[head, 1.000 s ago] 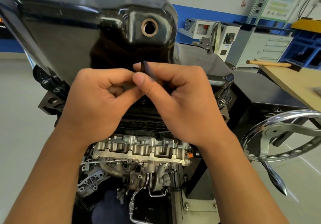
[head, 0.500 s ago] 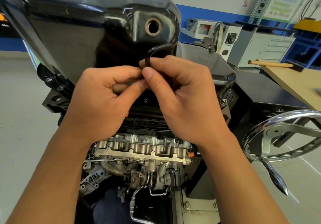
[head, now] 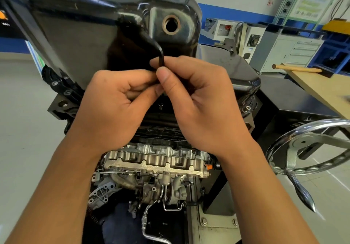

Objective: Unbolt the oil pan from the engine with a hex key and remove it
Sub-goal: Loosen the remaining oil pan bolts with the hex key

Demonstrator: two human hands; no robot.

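The glossy black oil pan (head: 79, 41) sits on top of the upturned engine (head: 157, 164), its open drain hole (head: 171, 24) facing me. A black hex key (head: 158, 51) stands upright in front of the pan's near wall, its bent arm pointing up and left. My left hand (head: 115, 107) and my right hand (head: 200, 101) meet at the key's shaft, both pinching it between thumb and fingers. The key's lower end and the bolt under it are hidden by my fingers. A bolt head (head: 161, 105) shows on the pan flange just below my hands.
A chrome handwheel (head: 310, 149) of the engine stand juts out at the right. A wooden bench (head: 325, 90) with a wooden-handled tool (head: 297, 69) lies at the far right. White cabinets (head: 287, 52) stand behind. Grey floor lies to the left.
The hex key has turned: its bent arm, which pointed right half a second ago, now points up and left. Both hands stay pinched on the shaft at nearly the same spot.
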